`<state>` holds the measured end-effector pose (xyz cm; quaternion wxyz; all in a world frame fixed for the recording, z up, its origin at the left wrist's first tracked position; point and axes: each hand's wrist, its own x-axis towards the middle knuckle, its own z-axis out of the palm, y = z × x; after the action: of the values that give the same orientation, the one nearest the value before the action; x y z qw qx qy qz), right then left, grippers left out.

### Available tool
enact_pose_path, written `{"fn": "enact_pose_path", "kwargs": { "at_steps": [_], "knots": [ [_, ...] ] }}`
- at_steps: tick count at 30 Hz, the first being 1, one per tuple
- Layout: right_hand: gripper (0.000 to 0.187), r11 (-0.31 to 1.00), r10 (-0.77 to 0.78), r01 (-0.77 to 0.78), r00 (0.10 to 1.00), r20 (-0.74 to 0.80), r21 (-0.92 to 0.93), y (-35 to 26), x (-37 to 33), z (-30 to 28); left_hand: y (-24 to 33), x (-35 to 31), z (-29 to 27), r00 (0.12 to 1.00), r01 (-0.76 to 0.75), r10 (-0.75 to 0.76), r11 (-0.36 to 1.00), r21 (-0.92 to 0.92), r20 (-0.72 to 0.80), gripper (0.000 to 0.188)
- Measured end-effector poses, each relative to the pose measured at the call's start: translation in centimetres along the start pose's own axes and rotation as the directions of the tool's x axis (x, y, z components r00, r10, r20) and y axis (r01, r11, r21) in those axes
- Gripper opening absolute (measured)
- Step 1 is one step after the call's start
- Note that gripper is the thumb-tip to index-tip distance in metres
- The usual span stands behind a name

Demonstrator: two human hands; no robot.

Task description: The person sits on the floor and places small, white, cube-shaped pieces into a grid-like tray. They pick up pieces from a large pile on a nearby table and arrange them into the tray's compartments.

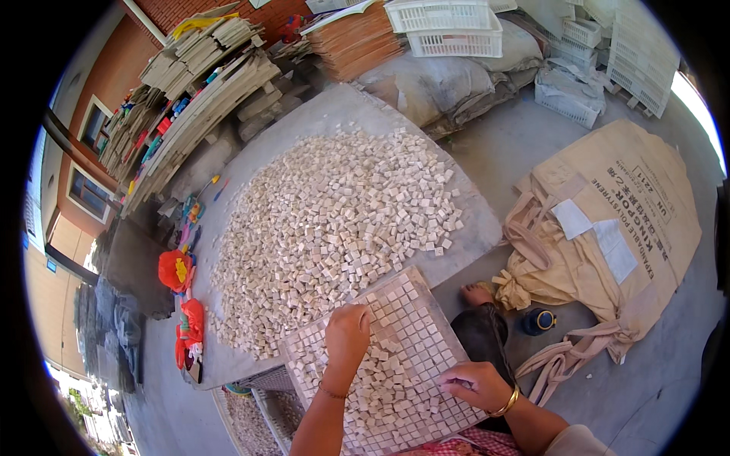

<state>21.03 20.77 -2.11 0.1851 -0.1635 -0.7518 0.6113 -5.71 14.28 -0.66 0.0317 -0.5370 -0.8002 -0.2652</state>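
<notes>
A square grid tray [443, 313] lies tilted in front of me, many of its cells filled with small whitish stone mosaic tiles. Loose tiles [378, 372] are scattered over its middle and lower part. My left hand [348, 334] is closed above the upper left of the grid; its fingertips are turned away from view. Over the right side, my right hand [479, 385] has its fingers pinched together low at the cells. Whatever either hand holds is too small or hidden to make out. Beyond the tray, a large heap of the same tiles [334, 205] covers much of a grey table [473, 209].
Right of the table lie a big tan sack [631, 205] and a dark blue jar [538, 321]. A bare foot [477, 294] shows beside the table. Red plastic toys [173, 271] line its left edge. Stacked boards [205, 106] and white crates [456, 38] stand behind.
</notes>
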Motion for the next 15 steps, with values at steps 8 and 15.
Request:
{"fn": "enact_pose_path", "kwargs": {
  "at_steps": [8,15],
  "knots": [
    [0.013,1.000,-0.011,0.011,1.000,-0.007,-0.002,-0.2,0.2,0.0,0.8,0.1,0.3,0.997,0.030,-0.034,0.999,0.045,0.076,0.007],
    [0.013,1.000,-0.015,0.015,0.999,-0.036,-0.011,-0.4,0.2,-0.2,-0.8,0.3,-2.7,0.971,0.232,-0.239,0.954,-0.188,-0.018,0.010]
  ]
}}
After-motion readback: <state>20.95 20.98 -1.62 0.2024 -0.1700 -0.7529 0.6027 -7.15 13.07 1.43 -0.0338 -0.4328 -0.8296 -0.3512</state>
